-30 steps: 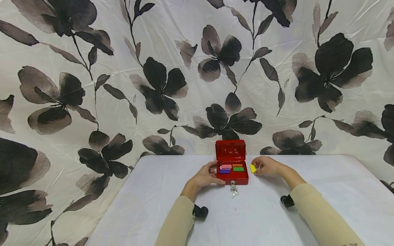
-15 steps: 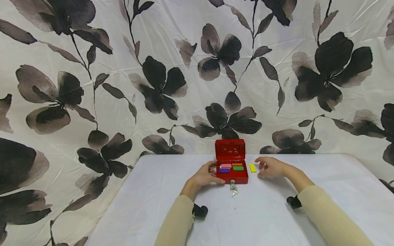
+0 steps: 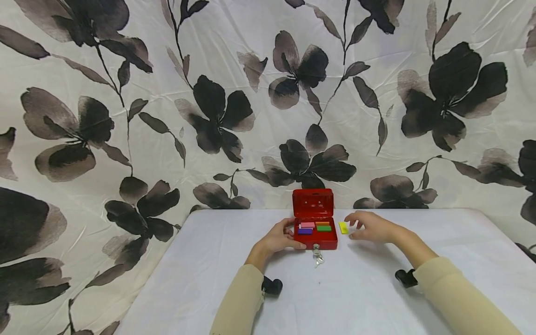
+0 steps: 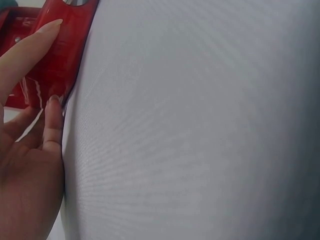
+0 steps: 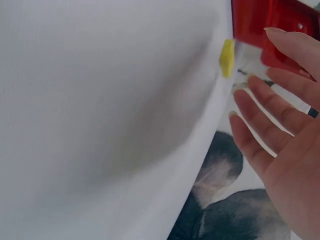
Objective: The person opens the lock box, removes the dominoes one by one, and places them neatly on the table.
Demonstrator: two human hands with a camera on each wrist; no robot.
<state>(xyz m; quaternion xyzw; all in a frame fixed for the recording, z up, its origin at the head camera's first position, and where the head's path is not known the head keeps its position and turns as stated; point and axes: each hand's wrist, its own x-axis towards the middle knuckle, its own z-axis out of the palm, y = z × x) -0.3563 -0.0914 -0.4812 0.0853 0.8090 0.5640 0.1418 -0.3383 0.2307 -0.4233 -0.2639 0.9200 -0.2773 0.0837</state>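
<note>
A red cash box (image 3: pixel 322 245) stands on the white table with its lid raised. Inside it lie small coloured blocks: a pink block (image 3: pixel 307 224), a purple block (image 3: pixel 304 231), an orange block (image 3: pixel 322 223) and a green block (image 3: pixel 324 228). My left hand (image 3: pixel 276 239) holds the box's left front corner, thumb on the front face and fingers along the side, as the left wrist view (image 4: pixel 30 170) also shows. To the right of the box a yellow block (image 3: pixel 343 227) rests on the table. My right hand (image 3: pixel 372 227) hovers beside it, fingers loosely spread and holding nothing.
Small keys (image 3: pixel 319 258) hang from the lock at the front of the box. The white-covered table (image 3: pixel 293 302) ends at a back edge just behind the box. A floral cloth (image 3: pixel 251 116) hangs behind it.
A second ago my right hand pinched the yellow block; it has let go and drawn back to the right. The block stays on the table. My left hand keeps its place on the box.
</note>
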